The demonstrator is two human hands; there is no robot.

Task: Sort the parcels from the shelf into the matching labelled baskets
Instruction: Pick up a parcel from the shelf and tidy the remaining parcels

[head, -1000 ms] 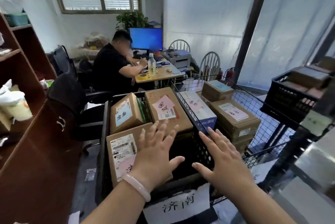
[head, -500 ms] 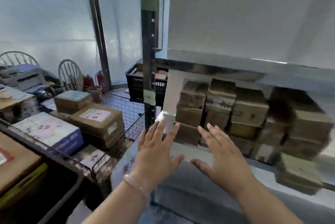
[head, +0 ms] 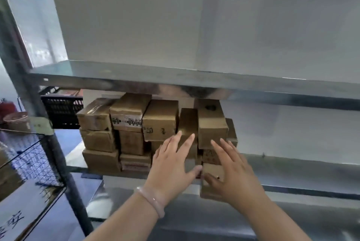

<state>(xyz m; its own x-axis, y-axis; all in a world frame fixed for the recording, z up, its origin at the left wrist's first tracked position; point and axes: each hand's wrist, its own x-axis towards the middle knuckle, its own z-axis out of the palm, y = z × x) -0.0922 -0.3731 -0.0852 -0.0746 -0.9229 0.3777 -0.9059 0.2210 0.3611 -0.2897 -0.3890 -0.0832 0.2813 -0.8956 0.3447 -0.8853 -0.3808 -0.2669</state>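
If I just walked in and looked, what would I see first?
First, two open hands, the left hand and right hand, reaching toward a stack of brown cardboard parcels on the metal shelf. A pale bracelet circles the left wrist. The shelf board above looks bare.

A pale grey-white wall (head: 282,22) fills the upper part of the view, evenly lit, with a faint vertical seam right of centre. A grey metal upright post (head: 23,77) runs down the left side, a small pale tag fixed to it low down. Beyond the post, frosted translucent panels (head: 41,22) glow with daylight. Blue flooring (head: 66,139) shows low at left. A red fire extinguisher (head: 5,107) stands at the far left edge beside a round brownish container (head: 16,118). Light glints off the brushed metal surfaces below.
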